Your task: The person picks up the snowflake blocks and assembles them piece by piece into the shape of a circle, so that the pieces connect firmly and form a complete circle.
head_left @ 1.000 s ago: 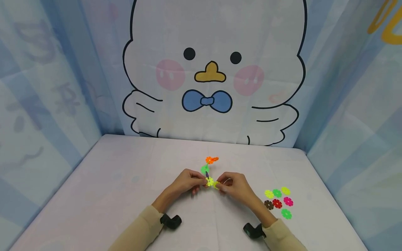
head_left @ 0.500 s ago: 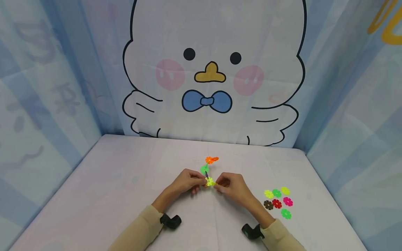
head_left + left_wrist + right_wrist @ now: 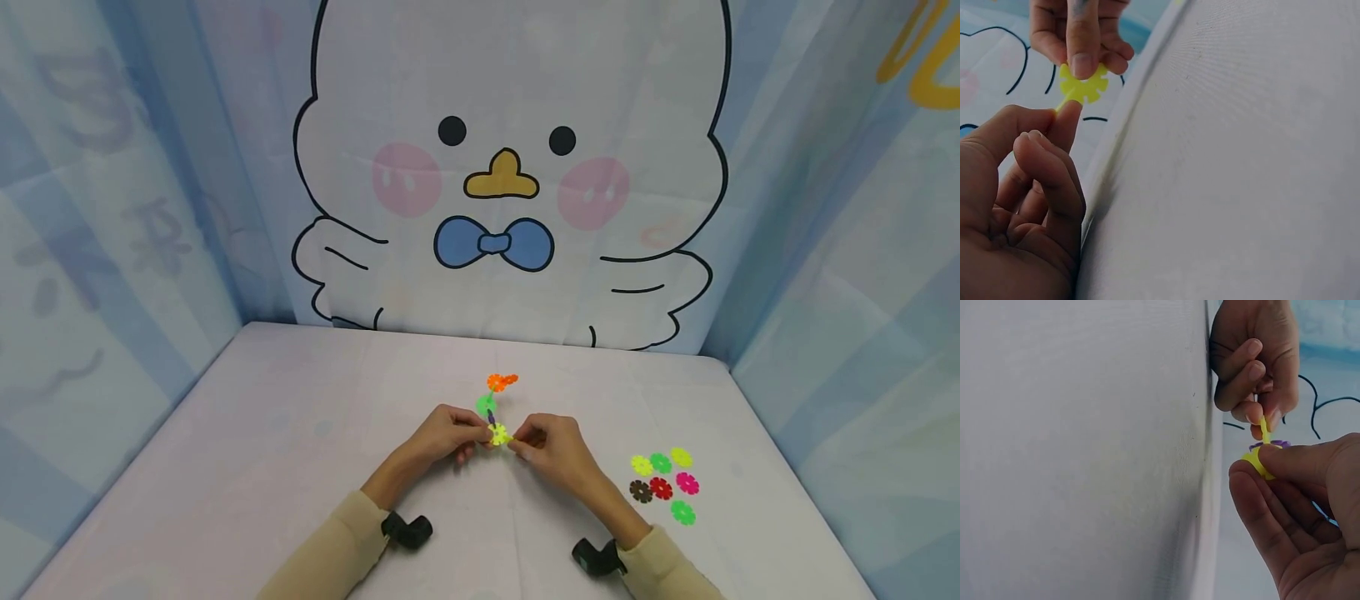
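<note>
1. Only whole in the head view: chain of discs point(image 3: 486, 405), midway across the pale table point(image 3: 360, 392).
2. Face-on in the left wrist view, yellow disc point(image 3: 1094, 89); behind it in the right wrist view, purple piece point(image 3: 1282, 444).
3. Pinched at fingertips: that disc by right hand point(image 3: 557, 446), second yellow disc point(image 3: 498, 435) by left hand point(image 3: 444, 432).
4. Running up the head view, orange end point(image 3: 497, 382) farthest; lying or raised, hard to tell.
5. Loose discs point(image 3: 661, 488) to the right; printed curtain point(image 3: 495, 292) behind.

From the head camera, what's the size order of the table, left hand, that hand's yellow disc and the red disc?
1. Table
2. Left hand
3. Yellow disc and red disc: too alike to rank
</note>
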The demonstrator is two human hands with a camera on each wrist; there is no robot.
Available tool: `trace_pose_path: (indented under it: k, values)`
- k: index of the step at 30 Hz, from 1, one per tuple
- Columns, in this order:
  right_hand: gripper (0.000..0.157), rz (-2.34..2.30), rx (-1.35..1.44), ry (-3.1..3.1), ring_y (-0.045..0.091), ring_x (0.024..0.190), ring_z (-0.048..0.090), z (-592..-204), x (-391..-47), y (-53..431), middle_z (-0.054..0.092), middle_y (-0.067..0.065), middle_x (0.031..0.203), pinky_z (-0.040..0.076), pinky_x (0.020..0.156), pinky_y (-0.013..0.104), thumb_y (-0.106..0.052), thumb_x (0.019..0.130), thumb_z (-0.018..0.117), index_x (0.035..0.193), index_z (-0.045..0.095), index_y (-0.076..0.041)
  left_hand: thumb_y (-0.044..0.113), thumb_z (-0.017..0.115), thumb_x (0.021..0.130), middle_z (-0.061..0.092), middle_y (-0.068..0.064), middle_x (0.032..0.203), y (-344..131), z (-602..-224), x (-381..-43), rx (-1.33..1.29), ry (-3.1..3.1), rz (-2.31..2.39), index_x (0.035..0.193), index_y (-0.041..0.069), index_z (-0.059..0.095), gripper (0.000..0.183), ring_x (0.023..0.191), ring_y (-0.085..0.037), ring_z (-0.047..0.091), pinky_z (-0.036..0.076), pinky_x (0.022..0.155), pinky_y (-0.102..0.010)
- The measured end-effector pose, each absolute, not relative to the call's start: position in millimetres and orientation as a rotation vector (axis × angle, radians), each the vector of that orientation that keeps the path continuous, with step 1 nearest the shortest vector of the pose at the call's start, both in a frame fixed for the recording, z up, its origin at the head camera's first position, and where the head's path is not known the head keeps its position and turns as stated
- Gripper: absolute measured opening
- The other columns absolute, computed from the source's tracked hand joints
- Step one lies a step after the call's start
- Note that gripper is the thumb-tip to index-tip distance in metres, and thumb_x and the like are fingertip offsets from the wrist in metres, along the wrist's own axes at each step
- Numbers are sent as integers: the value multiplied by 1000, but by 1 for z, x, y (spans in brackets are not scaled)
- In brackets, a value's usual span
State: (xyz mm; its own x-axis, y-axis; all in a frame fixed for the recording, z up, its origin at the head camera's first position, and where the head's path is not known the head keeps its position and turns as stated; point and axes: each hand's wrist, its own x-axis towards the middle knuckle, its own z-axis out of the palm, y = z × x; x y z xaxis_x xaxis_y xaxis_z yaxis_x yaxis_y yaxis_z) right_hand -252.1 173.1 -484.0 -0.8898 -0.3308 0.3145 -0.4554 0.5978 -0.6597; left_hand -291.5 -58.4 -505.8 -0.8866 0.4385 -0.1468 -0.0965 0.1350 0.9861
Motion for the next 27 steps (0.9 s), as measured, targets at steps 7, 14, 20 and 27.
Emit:
trace_pose_path:
  k: [7,14,20,27]
  values:
    - [11,1149,674,-2652,-1,67,67,-482,-250,169,78,1,79,58,65,20,-6,87,86,82,76,-10,14,79,93,79,-2,80,-60,-504,-291,333,2029,1782,100,0,81,16,56,-5,51,46,53,-19]
    - [12,1153,661,-2646,-1,67,66,-483,-250,166,77,1,78,57,65,20,-6,87,86,82,76,-11,15,79,94,78,0,80,-61,-504,-291,332,2028,1776,101,1,81,17,56,-5,52,46,54,-19]
    - [13,1137,658,-2633,0,68,67,-484,-250,166,77,0,79,58,66,19,-7,87,86,82,75,-12,16,79,94,75,2,80,-60,-504,-290,341,2026,1787,106,0,80,20,58,-6,55,49,55,-20]
    - [12,1165,631,-2651,1,70,69,-483,-250,167,78,-1,81,58,67,20,-10,88,86,84,75,-13,16,81,93,80,-5,88,-59,-504,-290,315,2020,1807,112,-2,79,26,58,-6,56,49,54,-21]
